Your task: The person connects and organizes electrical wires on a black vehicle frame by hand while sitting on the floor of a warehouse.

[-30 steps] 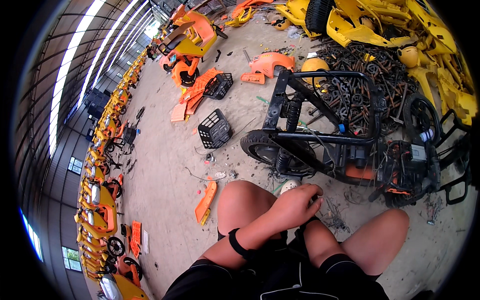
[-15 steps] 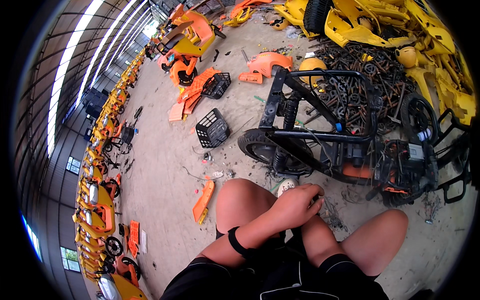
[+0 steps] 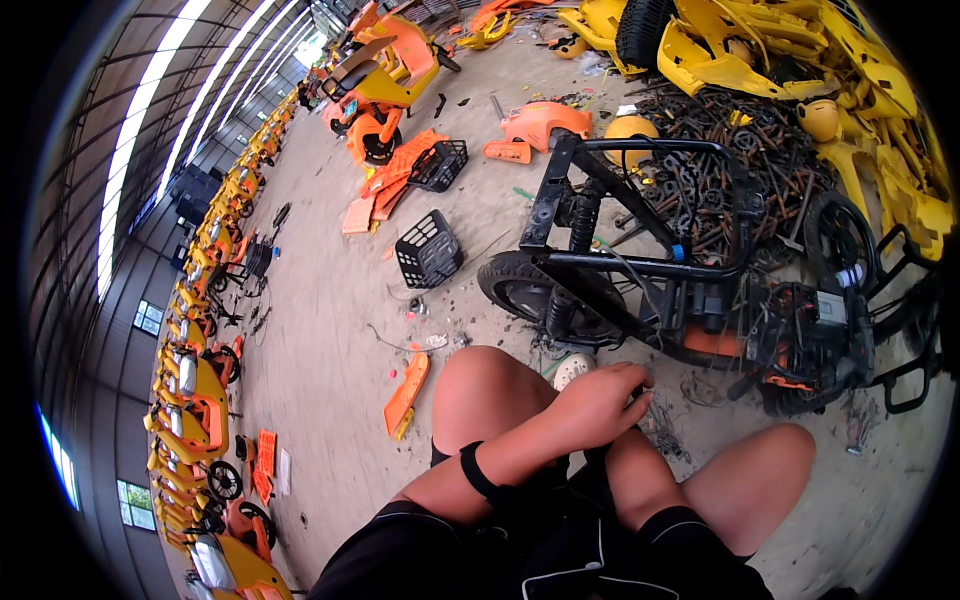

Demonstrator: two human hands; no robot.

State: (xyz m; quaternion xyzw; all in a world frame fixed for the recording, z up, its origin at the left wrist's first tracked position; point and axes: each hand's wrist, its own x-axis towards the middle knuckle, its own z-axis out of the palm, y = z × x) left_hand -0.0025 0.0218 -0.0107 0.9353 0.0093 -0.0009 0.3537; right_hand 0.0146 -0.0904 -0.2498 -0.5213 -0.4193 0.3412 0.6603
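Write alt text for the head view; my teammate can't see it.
The person's left hand is loosely curled between two bent knees, before a stripped black scooter frame on a grey floor; the right hand can't be made out. Beyond the frame lie heaped metal parts and yellow panels, while yellow-and-orange scooters line the left side.

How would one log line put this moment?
left hand: crossed over right forearm; right hand: hidden; nearby: stripped scooter frame, orange panel
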